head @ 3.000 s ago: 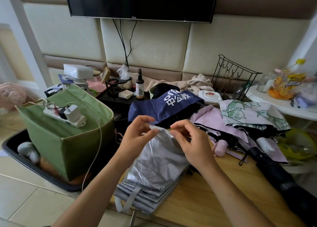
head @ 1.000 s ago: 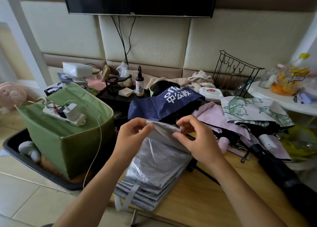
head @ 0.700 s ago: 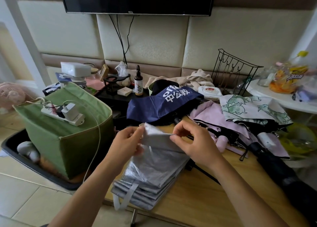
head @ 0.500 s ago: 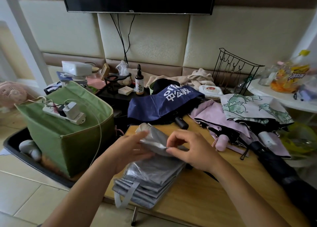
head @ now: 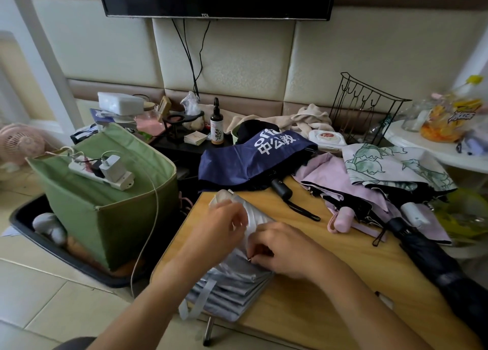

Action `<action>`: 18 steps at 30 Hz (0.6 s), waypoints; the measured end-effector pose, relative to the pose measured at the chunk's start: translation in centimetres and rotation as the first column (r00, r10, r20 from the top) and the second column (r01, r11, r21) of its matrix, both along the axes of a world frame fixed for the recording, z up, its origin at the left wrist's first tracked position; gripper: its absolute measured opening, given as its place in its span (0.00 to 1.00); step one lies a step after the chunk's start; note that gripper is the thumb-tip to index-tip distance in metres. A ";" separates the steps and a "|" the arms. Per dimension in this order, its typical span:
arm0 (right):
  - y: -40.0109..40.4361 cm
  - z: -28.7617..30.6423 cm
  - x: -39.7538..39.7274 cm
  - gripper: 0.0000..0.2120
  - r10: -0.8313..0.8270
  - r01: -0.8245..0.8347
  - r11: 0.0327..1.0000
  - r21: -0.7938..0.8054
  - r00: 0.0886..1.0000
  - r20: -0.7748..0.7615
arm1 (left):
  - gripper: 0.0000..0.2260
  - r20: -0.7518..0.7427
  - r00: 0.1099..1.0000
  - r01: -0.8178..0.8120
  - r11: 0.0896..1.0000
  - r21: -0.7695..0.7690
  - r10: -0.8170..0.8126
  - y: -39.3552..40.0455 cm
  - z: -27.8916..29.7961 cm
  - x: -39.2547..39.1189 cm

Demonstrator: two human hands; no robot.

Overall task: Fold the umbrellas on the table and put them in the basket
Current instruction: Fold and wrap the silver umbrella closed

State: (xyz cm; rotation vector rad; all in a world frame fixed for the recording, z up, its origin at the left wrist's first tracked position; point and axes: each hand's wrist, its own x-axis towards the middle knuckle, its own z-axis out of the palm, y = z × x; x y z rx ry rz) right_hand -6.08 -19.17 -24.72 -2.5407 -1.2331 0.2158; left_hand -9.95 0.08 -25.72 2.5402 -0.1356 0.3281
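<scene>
Left hand & right hand both pinching silver umbrella, pressing its folds flat at desk's near left corner, beside green basket.

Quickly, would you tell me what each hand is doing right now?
Left hand: pinches the silver umbrella fabric.
Right hand: grips the same umbrella's fabric.

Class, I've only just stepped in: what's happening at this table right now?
A person is folding the silver umbrella on the wooden table. Left hand and right hand both pinch its pleated canopy. Other umbrellas, including the navy umbrella, lie unfolded behind. The green basket waits left of the table.
</scene>
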 end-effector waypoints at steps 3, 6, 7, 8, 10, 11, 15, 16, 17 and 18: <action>0.3 0.0 0.0 0.06 0.032 -0.032 0.999 -0.020 0.999 0.007 | 0.05 -0.148 0.985 0.106 0.985 0.135 -0.086 -0.7 -1.1 -0.1; 0.5 -0.1 0.5 0.04 -0.069 0.063 0.967 0.248 0.998 0.012 | 0.08 -0.179 0.981 0.112 0.979 0.168 -0.081 -0.4 -1.5 0.2; 0.5 -0.2 0.8 0.03 -0.169 0.143 0.928 0.343 0.984 0.048 | 0.08 -0.176 0.981 0.112 0.978 0.175 -0.081 -0.3 -1.4 0.3; 0.5 -0.4 1.2 0.03 -0.270 0.219 0.893 0.393 0.960 0.079 | 0.08 -0.171 0.982 0.115 0.978 0.176 -0.085 -0.3 -1.3 0.3; 0.3 -1.0 2.1 0.14 -0.405 0.375 0.879 0.294 0.913 0.045 | 0.07 -0.157 0.983 0.120 0.981 0.152 -0.096 -0.4 -1.3 0.3; 0.1 -1.4 2.4 0.22 -0.433 0.427 0.891 0.156 0.902 0.004 | 0.07 -0.147 0.984 0.122 0.982 0.143 -0.101 -0.5 -1.3 0.1; 0.3 -2.4 3.3 0.22 -0.430 0.430 0.903 -0.017 0.902 -0.027 | 0.09 -0.142 0.982 0.139 0.983 0.118 -0.122 -0.5 -1.8 0.1; 0.4 -2.4 3.4 0.18 -0.432 0.431 0.902 0.031 0.902 0.012 | 0.10 -0.146 0.980 0.151 0.981 0.126 -0.132 -0.6 -2.0 0.2; 0.5 -2.4 3.5 0.16 -0.442 0.439 0.896 0.065 0.894 0.067 | 0.12 -0.143 0.978 0.169 0.976 0.136 -0.149 -0.7 -2.2 0.3; 0.6 -2.3 3.7 0.15 -0.460 0.452 0.888 0.087 0.878 0.129 | 0.14 -0.139 0.976 0.188 0.971 0.147 -0.168 -0.8 -2.4 0.5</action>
